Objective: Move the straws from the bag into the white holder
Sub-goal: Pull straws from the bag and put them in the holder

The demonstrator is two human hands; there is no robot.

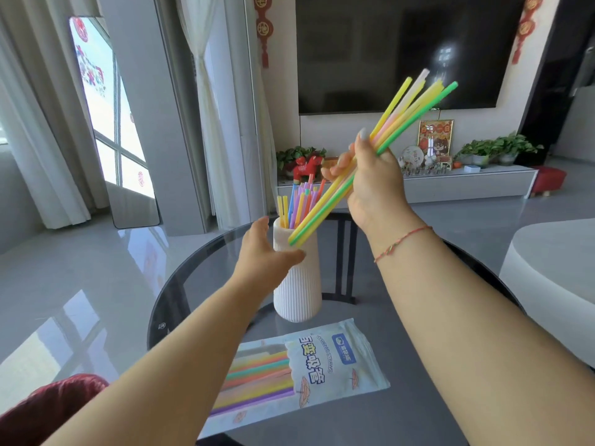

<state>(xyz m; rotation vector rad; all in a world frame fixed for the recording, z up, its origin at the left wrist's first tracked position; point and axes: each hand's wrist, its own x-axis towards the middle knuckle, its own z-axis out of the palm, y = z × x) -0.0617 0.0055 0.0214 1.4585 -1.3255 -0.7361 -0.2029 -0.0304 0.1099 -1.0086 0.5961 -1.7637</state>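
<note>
Above the white holder my right hand pinches a straw bundle, tips at its rim; left hand half-open, touching the holder's neck. Bag flat on the glass table, straws inside.

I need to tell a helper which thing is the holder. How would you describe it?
On the round glass table, just beyond the flat straw bag, stands the holder. It is the only upright thing there: a white ribbed vase with coloured straws poking from its mouth.
</note>
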